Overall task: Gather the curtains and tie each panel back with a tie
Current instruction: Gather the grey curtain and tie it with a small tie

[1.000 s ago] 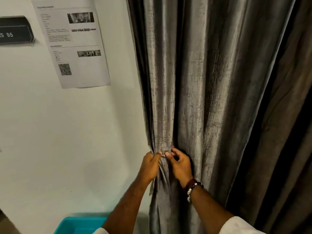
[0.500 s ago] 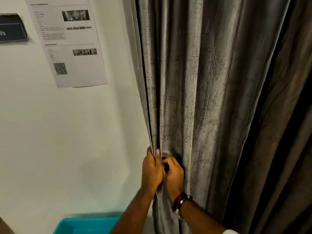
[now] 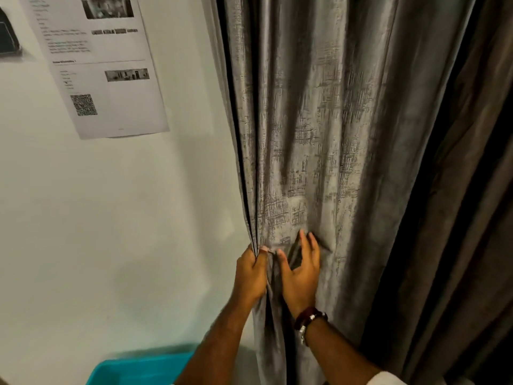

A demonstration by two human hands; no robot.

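Observation:
A grey textured curtain panel hangs in folds beside the white wall. My left hand is clenched on the panel's bunched left edge at about waist height. Right beside it my right hand, with a dark bracelet at the wrist, has its fingers spread and hooked around a fold of the same panel, thumb near my left hand. A darker brown curtain hangs to the right. No tie is in view.
A printed sheet with a QR code is stuck to the white wall at upper left, next to a dark sign. A turquoise plastic bin stands below against the wall.
My right hand has opened its fingers and reached a little to the right onto another fold. My left hand keeps its grip on the gathered edge. The view has shifted slightly.

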